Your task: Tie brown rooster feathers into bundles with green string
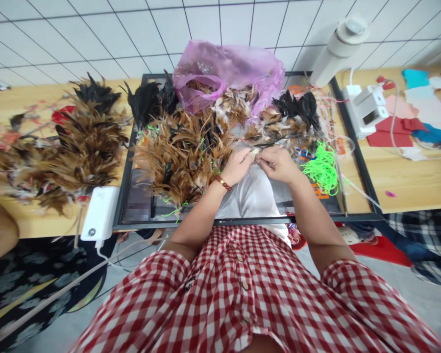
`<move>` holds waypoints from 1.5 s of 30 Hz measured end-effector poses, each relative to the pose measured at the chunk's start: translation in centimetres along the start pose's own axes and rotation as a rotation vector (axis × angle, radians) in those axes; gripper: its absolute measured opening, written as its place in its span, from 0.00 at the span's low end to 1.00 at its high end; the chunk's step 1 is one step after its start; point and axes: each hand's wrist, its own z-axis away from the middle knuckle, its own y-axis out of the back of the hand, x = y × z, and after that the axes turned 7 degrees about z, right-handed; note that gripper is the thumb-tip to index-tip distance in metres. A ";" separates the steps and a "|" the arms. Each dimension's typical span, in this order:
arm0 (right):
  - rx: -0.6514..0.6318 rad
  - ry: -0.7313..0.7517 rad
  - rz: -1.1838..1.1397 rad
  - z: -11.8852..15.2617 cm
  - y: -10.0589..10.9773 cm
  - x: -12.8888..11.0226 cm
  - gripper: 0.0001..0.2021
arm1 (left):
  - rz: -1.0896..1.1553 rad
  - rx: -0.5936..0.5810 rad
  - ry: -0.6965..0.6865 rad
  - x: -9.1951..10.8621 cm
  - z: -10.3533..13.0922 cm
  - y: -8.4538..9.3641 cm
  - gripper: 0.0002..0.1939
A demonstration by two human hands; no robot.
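Note:
My left hand [238,166] and my right hand [279,164] meet over the middle of the black-framed tray [191,221], fingers pinched together. Between the fingertips is a small pale bit, too small to name. Left of my left hand lies a large heap of brown feathers [183,152] with green strands in it. Beyond my right hand is a smaller pile of brown and white feathers [279,128], topped by black feathers [301,109]. A tangle of bright green cord [321,168] lies to the right of my right hand. White cloth [255,193] is below my hands.
A purple plastic bag [238,61] with feathers stands at the back of the tray, a white bottle [340,51] to its right. A phone [137,196] and white power bank [100,213] are at the left; a charger [369,110] and coloured cloth pieces [393,130] right. People sit on both sides.

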 end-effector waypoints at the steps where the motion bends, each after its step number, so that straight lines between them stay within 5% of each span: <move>1: -0.018 0.042 0.022 0.0 0.0 -0.1 0.12 | -0.170 0.041 -0.107 -0.2 -0.1 0.1 0.18; 5: 0.003 0.123 0.060 0.2 0.4 -0.3 0.12 | -0.663 -0.008 -0.292 -0.9 -0.1 0.3 0.14; 10: 0.141 -0.025 -0.029 0.0 0.5 0.4 0.14 | -0.573 -0.369 -0.324 -0.7 0.4 0.1 0.16; 13: 0.109 -0.083 -0.097 0.0 0.4 0.4 0.12 | -0.456 -0.229 -0.380 -0.6 0.4 0.2 0.17; 17: 0.009 0.047 -0.170 0.1 0.6 -0.1 0.12 | -0.773 -0.017 -0.374 -1.3 0.3 0.5 0.10; 20: 0.118 0.000 -0.179 0.1 0.7 0.2 0.13 | -0.901 -0.232 -0.426 -2.1 0.1 0.6 0.09; 23: 0.164 -0.054 -0.131 0.1 0.4 1.1 0.11 | -0.667 -0.340 -0.534 -2.9 -0.4 0.6 0.18; 27: 0.084 -0.032 -0.086 0.0 -0.6 1.4 0.10 | -0.466 0.009 -0.474 -3.6 -1.3 1.0 0.24; 30: 0.054 0.073 -0.012 0.1 -0.8 0.9 0.11 | -0.644 0.164 -0.346 -3.3 -1.3 0.9 0.20; 33: 0.090 0.189 0.171 0.2 -0.5 0.3 0.12 | -0.982 0.096 -0.156 -2.3 -0.4 0.1 0.13; 36: 0.164 0.190 0.289 0.3 -0.1 0.3 0.13 | -1.114 -0.061 -0.149 -1.6 0.7 -0.9 0.13; 41: 0.233 0.077 0.123 0.4 0.2 0.9 0.12 | -0.628 -0.161 -0.379 -2.2 0.9 -1.4 0.18; 43: 0.207 0.025 0.068 0.4 0.2 1.0 0.14 | -0.264 -0.106 -0.331 -2.3 0.7 -1.4 0.24; 45: 0.179 0.003 0.057 0.4 0.1 0.9 0.15 | 0.066 -0.088 -0.140 -2.2 0.5 -1.5 0.25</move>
